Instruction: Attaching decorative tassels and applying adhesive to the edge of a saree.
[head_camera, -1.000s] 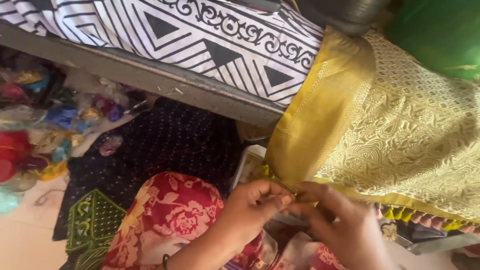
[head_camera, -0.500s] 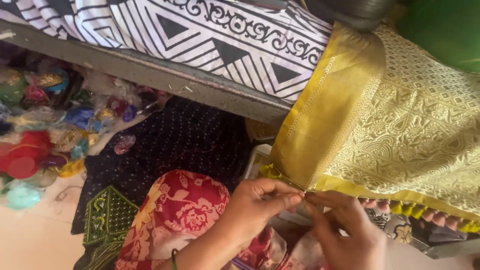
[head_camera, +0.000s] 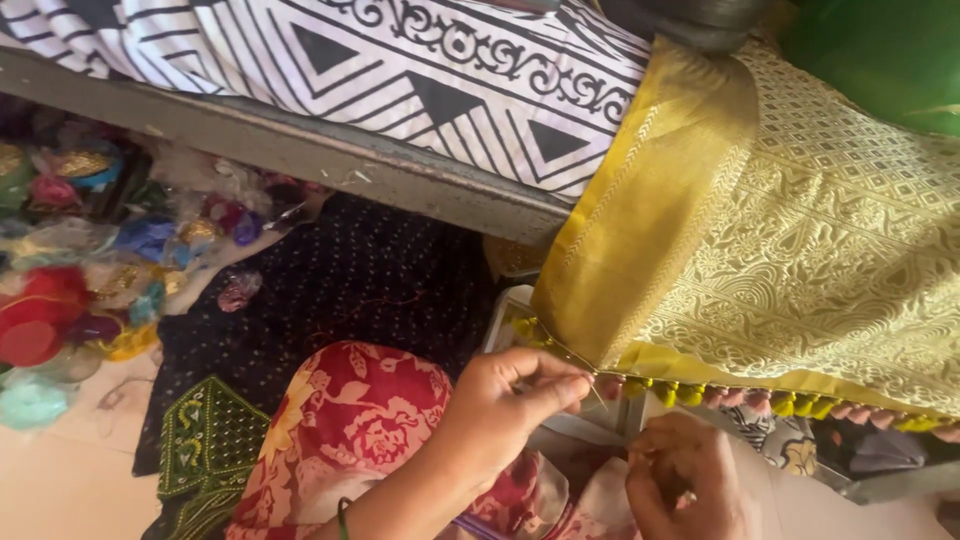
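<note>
The left hand (head_camera: 500, 400) now pinches a thin needle (head_camera: 585, 368) at the yellow-gold brocade fabric (head_camera: 800, 250) corner; the right hand (head_camera: 685, 480), previously alongside, has dropped below, fingers curled, contents unclear.

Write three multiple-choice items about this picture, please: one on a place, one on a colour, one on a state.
1. Where is the left hand?
A. at the lower corner of the yellow cloth
B. on the heap of coloured threads
C. on the black-and-white patterned cloth

2. Which colours have the small tassels along the cloth's lower edge?
A. blue and white
B. yellow-green and pink
C. all black

3. How are the left hand's fingers?
A. spread flat
B. pinched together at the cloth's edge
C. closed round a pair of scissors

Answers:
1 A, the hand meets the cloth at its bottom corner.
2 B, yellow-green and pink tassels alternate along the hem.
3 B, thumb and fingertips press together there; the right hand is curled lower down.
</note>
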